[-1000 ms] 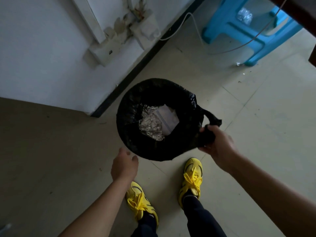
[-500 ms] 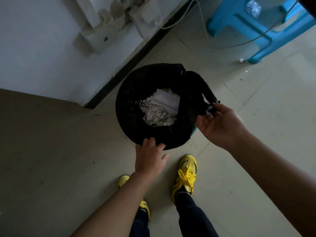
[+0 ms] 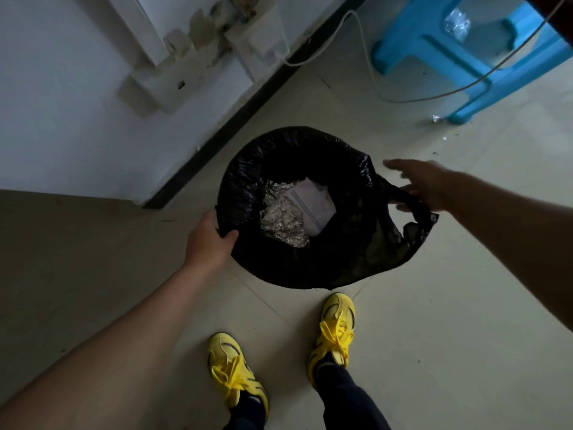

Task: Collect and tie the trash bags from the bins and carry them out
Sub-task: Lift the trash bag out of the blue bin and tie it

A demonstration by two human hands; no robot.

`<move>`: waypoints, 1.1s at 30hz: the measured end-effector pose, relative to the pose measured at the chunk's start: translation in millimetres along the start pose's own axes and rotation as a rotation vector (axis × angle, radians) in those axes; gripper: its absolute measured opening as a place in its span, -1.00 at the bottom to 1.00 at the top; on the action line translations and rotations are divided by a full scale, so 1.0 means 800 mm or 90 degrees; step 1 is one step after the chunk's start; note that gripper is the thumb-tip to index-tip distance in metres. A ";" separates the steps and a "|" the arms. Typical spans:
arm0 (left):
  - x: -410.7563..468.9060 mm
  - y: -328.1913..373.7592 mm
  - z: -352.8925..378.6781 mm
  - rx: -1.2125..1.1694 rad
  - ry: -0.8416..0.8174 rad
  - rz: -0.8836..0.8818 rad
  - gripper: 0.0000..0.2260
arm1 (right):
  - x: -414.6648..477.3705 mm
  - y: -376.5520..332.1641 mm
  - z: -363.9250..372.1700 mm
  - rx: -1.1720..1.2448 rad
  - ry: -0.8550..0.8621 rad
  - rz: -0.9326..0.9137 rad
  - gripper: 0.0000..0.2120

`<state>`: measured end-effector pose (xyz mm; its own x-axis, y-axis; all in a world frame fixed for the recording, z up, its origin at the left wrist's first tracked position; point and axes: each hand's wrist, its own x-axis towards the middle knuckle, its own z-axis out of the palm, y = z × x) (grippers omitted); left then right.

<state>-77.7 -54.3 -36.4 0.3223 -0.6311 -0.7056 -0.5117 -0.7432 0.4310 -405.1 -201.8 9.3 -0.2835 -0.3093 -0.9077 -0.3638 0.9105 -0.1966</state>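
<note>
A black trash bag lines a round bin on the tiled floor, its mouth open towards me. Crumpled foil and a white zip pouch lie inside. My left hand grips the bag's left rim, with the thumb hooked over the edge. My right hand is at the right side, where the bag's handle strip runs between its lower fingers. Its index finger sticks out straight. A flap of the bag hangs stretched out below that hand. The bin itself is hidden under the bag.
A white wall with a black baseboard and broken socket boxes runs behind the bin. A blue plastic stool stands at the far right with a white cable trailing past it. My yellow shoes are just below the bin.
My left hand moved from the bag's near rim to its left rim and gripped it. My right hand pulled the handle flap outward to the right.
</note>
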 end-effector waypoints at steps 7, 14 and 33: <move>-0.020 -0.042 0.020 -0.097 -0.007 -0.058 -0.63 | 0.038 0.008 0.031 0.032 0.166 -0.119 -0.91; -0.057 -0.047 0.033 -0.071 -0.005 -0.057 -0.57 | -0.039 -0.013 0.059 0.297 0.090 -0.193 -0.88; -0.035 -0.034 0.038 -0.182 -0.044 -0.094 -0.63 | -0.019 -0.086 0.123 -0.021 -0.024 -0.247 -0.61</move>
<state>-96.7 -9.6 -45.8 0.3167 -0.5022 -0.8047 -0.2155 -0.8642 0.4546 -288.8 -232.8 0.0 -0.0874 -0.6184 -0.7810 -0.4656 0.7185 -0.5167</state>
